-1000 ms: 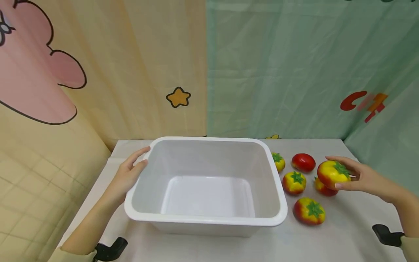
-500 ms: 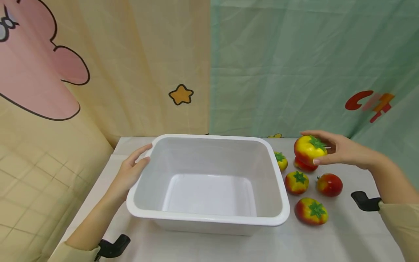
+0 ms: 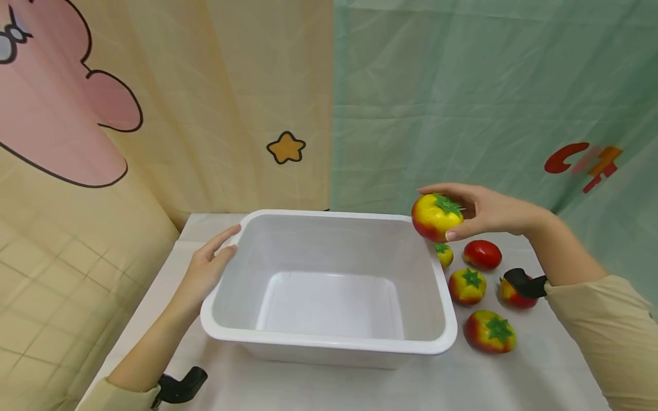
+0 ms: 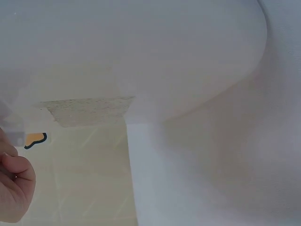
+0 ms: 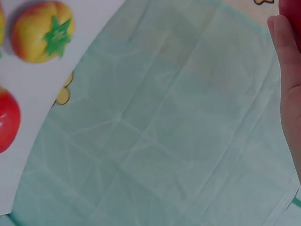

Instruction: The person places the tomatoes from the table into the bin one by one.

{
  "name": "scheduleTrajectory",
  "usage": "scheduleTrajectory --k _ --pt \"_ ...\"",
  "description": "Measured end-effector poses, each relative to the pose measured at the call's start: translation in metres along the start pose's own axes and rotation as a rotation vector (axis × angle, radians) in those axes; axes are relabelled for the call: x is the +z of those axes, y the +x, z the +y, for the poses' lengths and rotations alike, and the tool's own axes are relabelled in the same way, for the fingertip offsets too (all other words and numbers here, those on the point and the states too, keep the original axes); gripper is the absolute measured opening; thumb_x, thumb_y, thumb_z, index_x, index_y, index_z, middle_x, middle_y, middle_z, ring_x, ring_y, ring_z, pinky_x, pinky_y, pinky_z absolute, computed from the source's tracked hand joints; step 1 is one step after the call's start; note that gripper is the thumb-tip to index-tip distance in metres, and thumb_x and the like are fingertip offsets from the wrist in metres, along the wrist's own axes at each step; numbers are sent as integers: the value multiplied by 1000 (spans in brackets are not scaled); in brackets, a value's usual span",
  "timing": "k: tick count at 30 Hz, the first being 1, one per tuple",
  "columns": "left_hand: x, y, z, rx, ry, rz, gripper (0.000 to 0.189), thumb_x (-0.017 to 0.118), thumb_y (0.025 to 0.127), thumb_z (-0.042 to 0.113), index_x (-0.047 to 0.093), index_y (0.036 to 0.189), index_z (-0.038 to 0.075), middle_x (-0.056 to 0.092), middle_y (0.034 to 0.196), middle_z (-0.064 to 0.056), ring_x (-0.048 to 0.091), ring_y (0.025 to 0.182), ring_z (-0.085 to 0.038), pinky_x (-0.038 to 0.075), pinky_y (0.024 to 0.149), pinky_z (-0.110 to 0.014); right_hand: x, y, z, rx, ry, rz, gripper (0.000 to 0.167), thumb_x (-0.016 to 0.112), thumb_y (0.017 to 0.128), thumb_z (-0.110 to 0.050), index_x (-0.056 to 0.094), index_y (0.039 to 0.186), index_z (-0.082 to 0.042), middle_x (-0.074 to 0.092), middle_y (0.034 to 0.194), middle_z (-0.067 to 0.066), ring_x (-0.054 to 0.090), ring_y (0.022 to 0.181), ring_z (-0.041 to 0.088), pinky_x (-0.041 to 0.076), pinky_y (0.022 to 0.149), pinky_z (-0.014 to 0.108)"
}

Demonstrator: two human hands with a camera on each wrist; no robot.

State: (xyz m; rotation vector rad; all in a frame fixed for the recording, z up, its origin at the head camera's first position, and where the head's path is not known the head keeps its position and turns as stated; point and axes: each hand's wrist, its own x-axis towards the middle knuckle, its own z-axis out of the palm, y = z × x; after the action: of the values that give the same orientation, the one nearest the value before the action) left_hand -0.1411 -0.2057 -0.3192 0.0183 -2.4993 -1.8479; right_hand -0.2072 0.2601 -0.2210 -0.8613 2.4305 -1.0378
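A white plastic basin (image 3: 329, 341) stands in the middle of the table. My left hand (image 3: 205, 271) grips its left rim near the back corner; part of its fingers is hidden. In the left wrist view this hand (image 4: 16, 188) shows only at the left edge, thumb bent. My right hand (image 3: 488, 208) holds a yellow-and-red tomato (image 3: 436, 218) with green leaves, raised over the basin's back right corner. The right wrist view catches the hand (image 5: 290, 89) and a red bit of that tomato (image 5: 292, 16) at the edge.
Right of the basin lie several more tomatoes: a yellow one (image 3: 443, 257) partly behind the rim, a red one (image 3: 482, 254), two leafy ones (image 3: 468, 286) (image 3: 488, 332), and one (image 3: 516, 295) partly covered by the wrist strap. Curtains (image 3: 437, 103) hang behind the white table (image 3: 308, 391).
My right hand has carried the tomato leftward and up, from above the other tomatoes to the basin's back right corner. My left hand has stayed on the rim.
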Motion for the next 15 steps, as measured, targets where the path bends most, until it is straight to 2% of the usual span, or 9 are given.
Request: scheduleTrajectory --k 7,15 --pt "-1 -2 2 23 38 21 47 45 97 26 39 143 17 58 113 -25 65 75 -14 55 61 -33 7 31 -19 -75 22 -93 71 70 81 -14 35 142 -20 45 132 3 53 108 23 50 86 36" --pt "1 -1 2 29 33 22 46 45 97 24 40 143 16 59 111 -26 65 73 -14 55 61 -33 17 62 -45 -122 -11 -172 72 73 80 -22 36 142 -21 44 134 0 49 114 19 45 93 37"
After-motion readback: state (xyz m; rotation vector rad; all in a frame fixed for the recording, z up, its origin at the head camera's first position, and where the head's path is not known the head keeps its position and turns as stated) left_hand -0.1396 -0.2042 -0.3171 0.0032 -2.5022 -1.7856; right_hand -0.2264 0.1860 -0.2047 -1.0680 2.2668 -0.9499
